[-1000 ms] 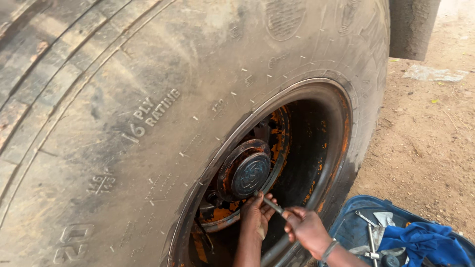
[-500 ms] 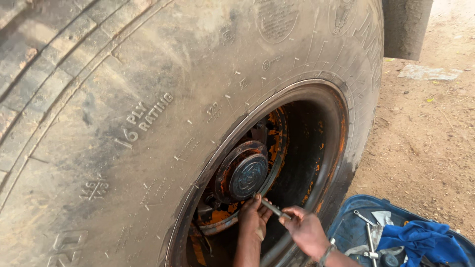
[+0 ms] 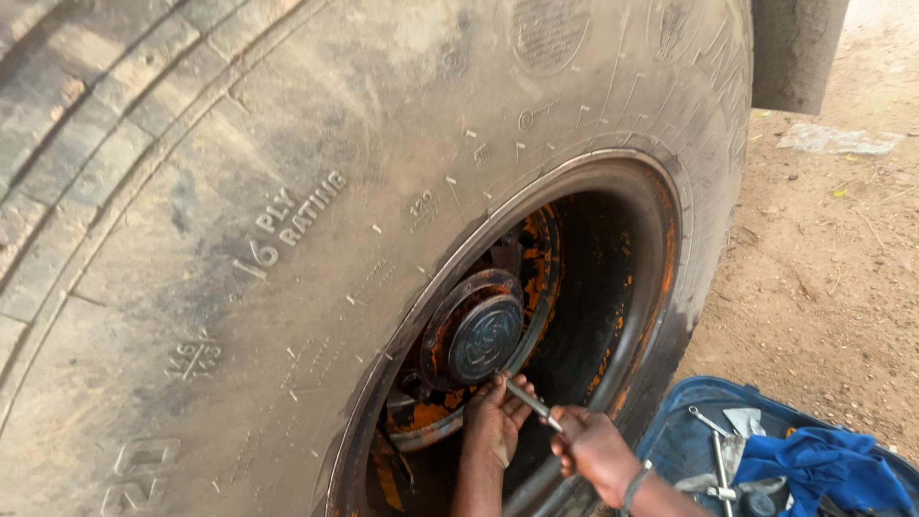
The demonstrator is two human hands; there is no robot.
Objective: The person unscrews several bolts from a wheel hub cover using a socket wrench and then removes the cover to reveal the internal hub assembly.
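Tyre: huge dusty truck tyre (image 3: 287, 220) fills most of the view, raised lettering on the sidewall
Rim: dark wheel well (image 3: 613, 287) with orange rust patches, round hub cap (image 3: 485, 337) set deep inside
Left hand: left hand (image 3: 493, 421) reaches into the well below the hub cap, fingers curled at the tip of a thin metal rod (image 3: 532, 402)
Right hand: right hand (image 3: 589, 450) closed in a fist round the rod's lower end, bracelet on the wrist
Rod: slants up-left between the two hands, just below the hub cap
Tub: blue plastic tub (image 3: 684, 436) at lower right, holding metal tools (image 3: 718, 455) and a blue cloth (image 3: 823, 474)
Ground: bare brown dirt (image 3: 823, 278) right of the tyre
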